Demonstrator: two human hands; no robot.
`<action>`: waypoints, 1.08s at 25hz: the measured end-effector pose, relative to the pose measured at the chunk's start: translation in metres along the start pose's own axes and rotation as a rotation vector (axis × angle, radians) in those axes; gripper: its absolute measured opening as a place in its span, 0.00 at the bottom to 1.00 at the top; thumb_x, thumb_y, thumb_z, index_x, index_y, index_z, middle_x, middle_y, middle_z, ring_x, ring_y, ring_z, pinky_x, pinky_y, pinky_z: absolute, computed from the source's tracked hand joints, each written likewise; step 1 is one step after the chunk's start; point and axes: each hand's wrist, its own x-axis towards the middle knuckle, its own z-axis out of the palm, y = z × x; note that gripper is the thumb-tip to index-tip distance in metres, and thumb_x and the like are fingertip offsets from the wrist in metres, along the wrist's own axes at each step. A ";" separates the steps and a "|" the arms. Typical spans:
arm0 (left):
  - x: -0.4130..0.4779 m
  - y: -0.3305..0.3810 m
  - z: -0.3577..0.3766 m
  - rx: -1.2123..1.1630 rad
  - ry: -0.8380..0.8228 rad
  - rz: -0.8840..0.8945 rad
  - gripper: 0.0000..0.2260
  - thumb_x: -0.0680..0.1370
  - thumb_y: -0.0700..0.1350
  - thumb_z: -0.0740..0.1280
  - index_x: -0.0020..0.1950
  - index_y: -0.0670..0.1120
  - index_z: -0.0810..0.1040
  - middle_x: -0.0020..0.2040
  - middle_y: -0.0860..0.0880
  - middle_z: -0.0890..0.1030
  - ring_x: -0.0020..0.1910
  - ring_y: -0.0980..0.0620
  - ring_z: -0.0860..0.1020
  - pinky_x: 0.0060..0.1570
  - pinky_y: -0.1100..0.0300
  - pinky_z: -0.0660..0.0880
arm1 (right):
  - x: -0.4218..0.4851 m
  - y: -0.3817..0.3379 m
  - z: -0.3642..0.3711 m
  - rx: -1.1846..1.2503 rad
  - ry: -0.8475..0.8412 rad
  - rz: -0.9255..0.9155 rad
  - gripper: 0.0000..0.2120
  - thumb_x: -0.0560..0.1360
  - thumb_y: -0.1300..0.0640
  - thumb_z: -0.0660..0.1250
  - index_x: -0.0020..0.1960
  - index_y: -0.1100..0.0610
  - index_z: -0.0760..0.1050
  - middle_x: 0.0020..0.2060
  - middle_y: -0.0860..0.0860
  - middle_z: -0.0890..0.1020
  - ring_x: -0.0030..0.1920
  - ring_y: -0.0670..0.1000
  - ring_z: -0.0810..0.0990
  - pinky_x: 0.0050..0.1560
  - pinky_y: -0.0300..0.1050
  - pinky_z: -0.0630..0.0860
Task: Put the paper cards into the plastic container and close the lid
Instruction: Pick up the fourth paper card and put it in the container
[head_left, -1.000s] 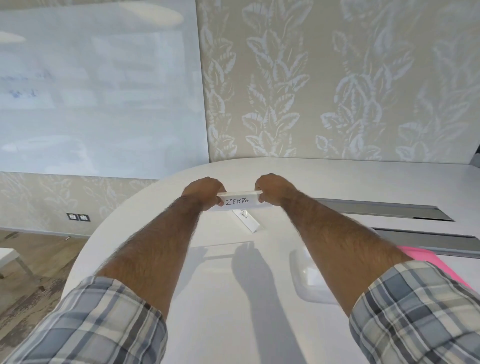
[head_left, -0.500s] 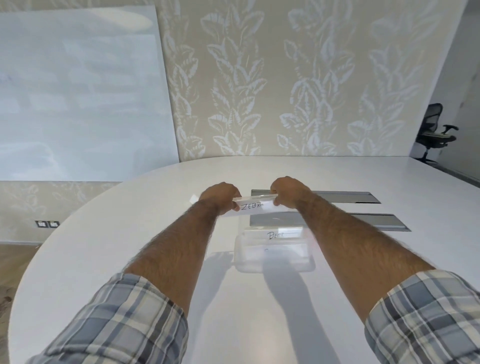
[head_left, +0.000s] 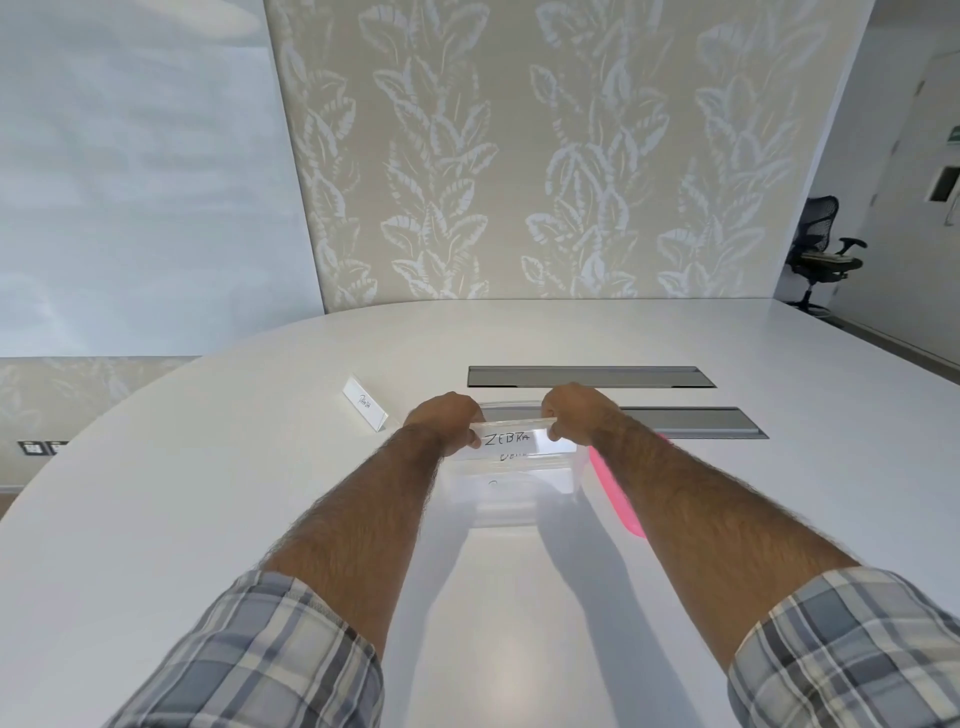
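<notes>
Both hands hold a white paper card marked ZEBRA (head_left: 511, 440) over the open clear plastic container (head_left: 511, 493). My left hand (head_left: 447, 418) pinches the card's left end and my right hand (head_left: 576, 410) pinches its right end. The card sits at the container's rim, partly down inside. Below it, another card with writing (head_left: 511, 457) lies in the container. A pink lid (head_left: 618, 493) rests on the table just right of the container, partly behind my right forearm. A folded card (head_left: 364, 404) stands on the table to the left, apart from my hands.
The white oval table (head_left: 208, 493) carries two grey recessed cable trays (head_left: 589, 376) beyond the container. A whiteboard leans against the wall at left. A black office chair (head_left: 823, 249) stands off the table's far right.
Both hands carried the ZEBRA card from above the folded card rightward and down to the container. The view swung right, bringing the pink lid and the container under my hands.
</notes>
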 end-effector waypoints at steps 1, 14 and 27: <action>0.000 0.000 0.003 -0.001 0.000 -0.001 0.19 0.74 0.48 0.74 0.65 0.54 0.80 0.61 0.51 0.81 0.61 0.46 0.78 0.55 0.54 0.74 | 0.001 0.001 0.003 0.003 -0.003 -0.008 0.16 0.71 0.58 0.75 0.58 0.54 0.79 0.59 0.51 0.81 0.59 0.54 0.78 0.51 0.44 0.73; 0.023 0.000 0.021 0.074 -0.139 0.016 0.16 0.76 0.45 0.72 0.64 0.54 0.81 0.61 0.52 0.81 0.60 0.47 0.78 0.57 0.54 0.74 | 0.019 0.009 0.025 -0.044 -0.087 -0.021 0.17 0.70 0.58 0.76 0.57 0.53 0.79 0.57 0.51 0.80 0.57 0.56 0.79 0.49 0.44 0.72; 0.051 0.004 0.042 0.203 -0.251 0.070 0.16 0.78 0.43 0.70 0.66 0.44 0.80 0.62 0.45 0.82 0.62 0.45 0.78 0.57 0.56 0.74 | 0.035 0.013 0.041 -0.183 -0.226 -0.135 0.08 0.74 0.61 0.69 0.52 0.59 0.82 0.51 0.52 0.84 0.53 0.55 0.82 0.53 0.47 0.80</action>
